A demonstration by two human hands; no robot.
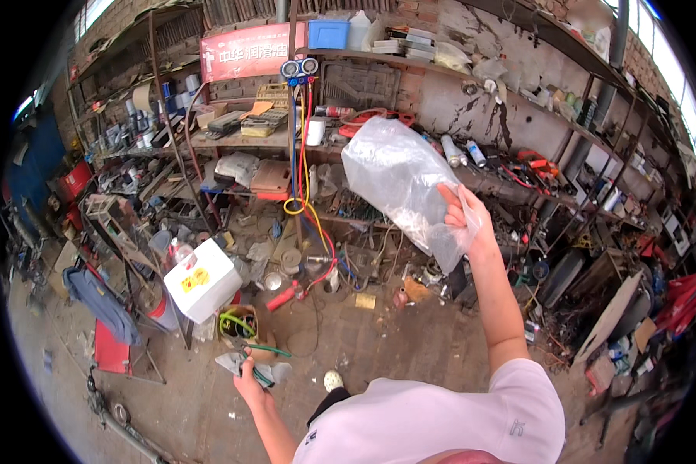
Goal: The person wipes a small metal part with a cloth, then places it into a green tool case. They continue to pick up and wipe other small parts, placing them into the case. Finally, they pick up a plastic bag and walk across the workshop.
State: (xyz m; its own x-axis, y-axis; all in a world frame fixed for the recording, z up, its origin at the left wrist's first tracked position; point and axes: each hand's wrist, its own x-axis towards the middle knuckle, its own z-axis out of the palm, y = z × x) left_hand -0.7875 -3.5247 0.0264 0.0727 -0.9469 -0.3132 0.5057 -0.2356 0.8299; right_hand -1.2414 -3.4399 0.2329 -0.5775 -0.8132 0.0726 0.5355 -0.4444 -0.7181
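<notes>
A large clear plastic bag [394, 174] hangs puffed out in front of the shelves. My right hand [468, 216], raised at arm's length, is closed on its gathered edge. Low on the left, my left hand [249, 380] is closed around a green-handled tool [269, 350]; its exact kind is too small to make out. Crumpled grey-white material [274, 373] shows around those fingers. Just beyond that hand stands an open cardboard box [264, 354] with a yellow-green hose [236, 321] in it.
A white foam box [203, 280] stands at the left, near a red folding chair [116, 348] with blue-grey clothing over it. Gauges with coloured hoses [300, 71] hang on a post. Cluttered shelves [247, 141] line the wall. A red cylinder [282, 297] lies on the floor.
</notes>
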